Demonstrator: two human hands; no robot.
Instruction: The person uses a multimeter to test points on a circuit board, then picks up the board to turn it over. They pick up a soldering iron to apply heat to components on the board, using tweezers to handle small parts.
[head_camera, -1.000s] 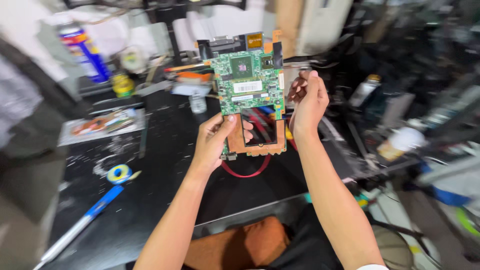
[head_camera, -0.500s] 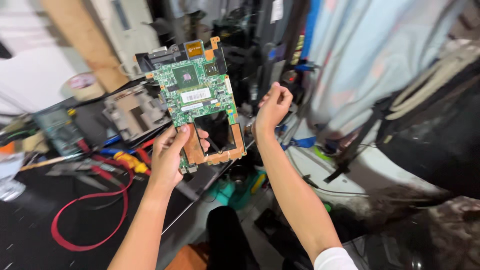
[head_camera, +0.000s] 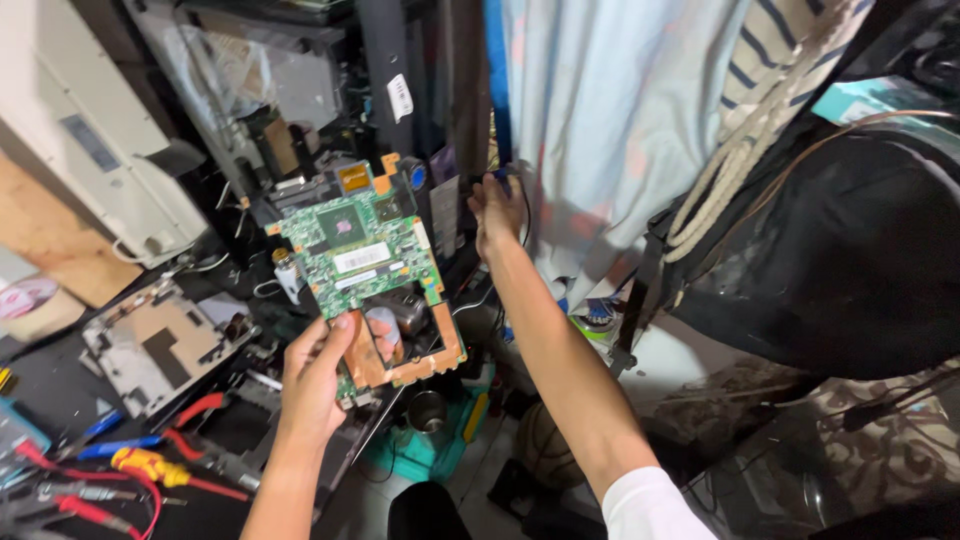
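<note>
A left hand (head_camera: 318, 375) grips a green laptop motherboard (head_camera: 365, 265) by its lower edge, its long axis tilted up and away. The right hand (head_camera: 497, 212) reaches well past the board toward dark cables, fingers curled, possibly grasping one.

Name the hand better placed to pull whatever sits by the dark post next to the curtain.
Probably the right hand: it reaches the dark post, while the left hand holds the green circuit board.

A pale blue curtain (head_camera: 610, 130) hangs beside a black bag (head_camera: 830, 250); red-handled pliers (head_camera: 190, 415) lie lower left.
</note>
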